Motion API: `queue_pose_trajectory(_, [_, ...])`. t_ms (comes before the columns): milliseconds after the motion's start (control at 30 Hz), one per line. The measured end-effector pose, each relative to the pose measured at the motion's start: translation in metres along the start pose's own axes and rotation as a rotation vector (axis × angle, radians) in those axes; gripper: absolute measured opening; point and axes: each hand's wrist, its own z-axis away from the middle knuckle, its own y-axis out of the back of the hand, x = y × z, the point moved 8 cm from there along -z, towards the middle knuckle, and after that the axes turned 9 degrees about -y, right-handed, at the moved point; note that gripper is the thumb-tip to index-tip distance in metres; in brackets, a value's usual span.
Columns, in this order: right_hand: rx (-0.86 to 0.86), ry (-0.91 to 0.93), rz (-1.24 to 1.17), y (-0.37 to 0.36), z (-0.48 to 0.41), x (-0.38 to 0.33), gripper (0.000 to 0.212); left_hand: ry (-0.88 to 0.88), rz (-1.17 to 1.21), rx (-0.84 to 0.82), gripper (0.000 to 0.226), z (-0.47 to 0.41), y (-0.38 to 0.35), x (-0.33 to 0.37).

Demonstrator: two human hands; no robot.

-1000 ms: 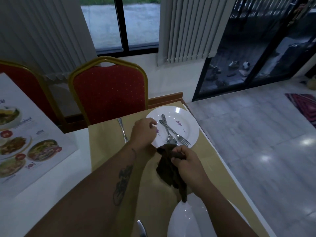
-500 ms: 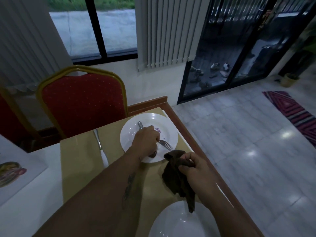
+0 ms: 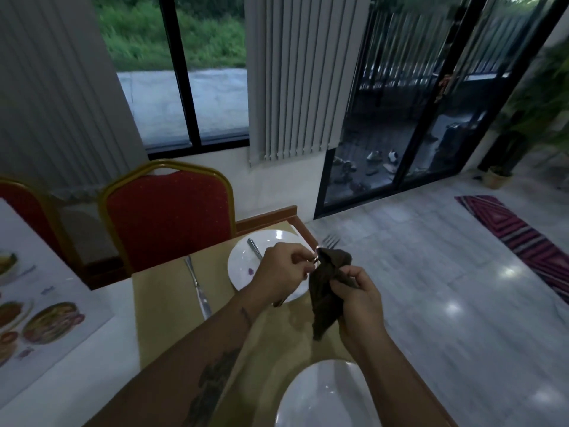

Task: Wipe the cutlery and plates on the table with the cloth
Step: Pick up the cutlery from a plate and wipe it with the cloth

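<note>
My left hand point(image 3: 281, 271) grips the handle of a fork point(image 3: 330, 241) and holds it up over the far white plate point(image 3: 243, 266). The fork's tines poke out beyond the dark cloth point(image 3: 328, 288). My right hand point(image 3: 357, 298) grips that cloth, which is wrapped around the fork's middle. A spoon point(image 3: 254, 248) still lies on the far plate, partly hidden by my left hand. A table knife point(image 3: 197, 286) lies on the tan placemat point(image 3: 172, 303) left of the plate. A second white plate point(image 3: 323, 396) sits at the near edge.
A red chair with a gold frame point(image 3: 167, 211) stands behind the table, another point(image 3: 21, 211) at the left. A picture menu point(image 3: 40, 309) lies on the white tabletop at left. The table's right edge drops to a tiled floor with a striped rug point(image 3: 520, 238).
My left hand has lifted the fork off the far plate. My right hand has brought the cloth up and around it. The spoon stays on the plate.
</note>
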Motion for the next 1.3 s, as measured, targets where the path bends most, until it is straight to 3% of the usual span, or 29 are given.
queue_pose_trajectory(233, [0.111,0.217,0.110,-0.017,0.057,-0.022,0.025,0.027,0.005,-0.136,0.010,0.089,0.020,0.035])
queue_pose_trajectory(333, [0.154,0.274,0.057,-0.015,0.078,-0.038,0.026,0.074,0.097,-0.082,0.008,0.125,0.041,0.031])
queue_pose_trajectory(433, [0.142,0.202,-0.046,-0.009,0.081,-0.044,0.024,0.154,0.242,0.125,0.006,0.150,0.066,0.026])
queue_pose_trajectory(600, [-0.145,-0.070,-0.011,-0.047,0.098,0.012,0.021,0.178,0.269,0.263,0.014,0.178,0.077,0.034])
queue_pose_trajectory(767, [-0.107,-0.054,0.063,-0.069,0.120,0.038,0.022,0.171,0.124,0.230,0.018,0.203,0.084,0.040])
queue_pose_trajectory(933, [-0.129,-0.025,0.140,-0.080,0.136,0.037,0.022,0.101,-0.005,0.378,0.011,0.196,0.136,0.054])
queue_pose_trajectory(1133, [-0.157,0.088,0.282,-0.096,0.151,0.025,0.024,0.052,-0.119,0.122,0.017,0.172,0.141,0.073])
queue_pose_trajectory(1300, [-0.199,0.174,0.301,-0.099,0.157,0.016,0.020,0.076,0.076,0.147,0.020,0.169,0.144,0.068])
